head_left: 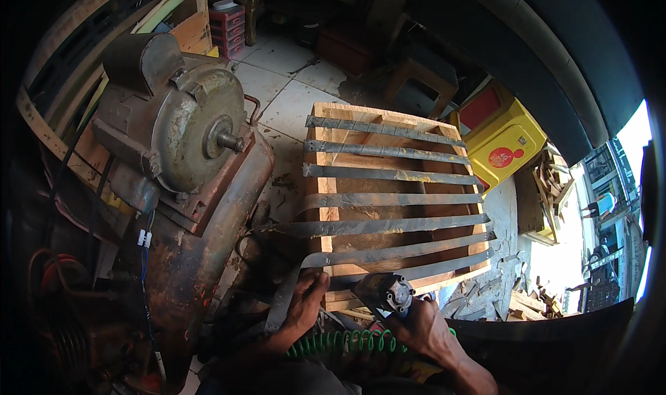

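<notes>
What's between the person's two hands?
In the head view, between the left hand and the right hand lie the tool's grey body and part of the frame.

On the yellow plastic item (522,121), right of centre in the frame's upper half, a red round emblem (500,157) is printed with pale characters; just above and beside it, small dark lettering (523,140) is borne, too tiny to be read.

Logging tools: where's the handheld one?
Head view: the tool is low, just right of centre, in the right hand by the lowest strap on the wooden frame.
</notes>
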`<state>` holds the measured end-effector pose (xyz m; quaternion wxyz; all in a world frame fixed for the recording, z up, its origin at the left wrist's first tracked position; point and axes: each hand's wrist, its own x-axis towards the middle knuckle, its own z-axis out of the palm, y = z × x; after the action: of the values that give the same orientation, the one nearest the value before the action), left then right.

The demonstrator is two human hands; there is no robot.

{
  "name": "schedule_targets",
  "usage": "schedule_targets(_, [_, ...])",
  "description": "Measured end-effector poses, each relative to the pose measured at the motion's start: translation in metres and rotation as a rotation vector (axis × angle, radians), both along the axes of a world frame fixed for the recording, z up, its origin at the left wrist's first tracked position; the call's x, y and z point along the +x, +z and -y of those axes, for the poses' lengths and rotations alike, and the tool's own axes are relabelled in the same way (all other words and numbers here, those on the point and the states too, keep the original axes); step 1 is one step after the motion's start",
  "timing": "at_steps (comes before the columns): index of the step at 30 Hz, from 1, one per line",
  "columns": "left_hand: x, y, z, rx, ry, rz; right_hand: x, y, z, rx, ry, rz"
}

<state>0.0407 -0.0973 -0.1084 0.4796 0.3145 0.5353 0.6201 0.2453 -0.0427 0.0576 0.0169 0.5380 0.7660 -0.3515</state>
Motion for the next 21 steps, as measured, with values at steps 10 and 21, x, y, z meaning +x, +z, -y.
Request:
schedule_targets(10, [-0.006, -0.02, 0.0, 0.04, -0.068, 0.054, -0.033, 0.014, -0.01, -0.022, 0.148, 0.026])
schedule_targets(21, [-0.01, -0.026, 0.003, 0.004, -0.138, 0.096, -0.034, 0.004, -0.015, 0.022, 0.284, 0.078])
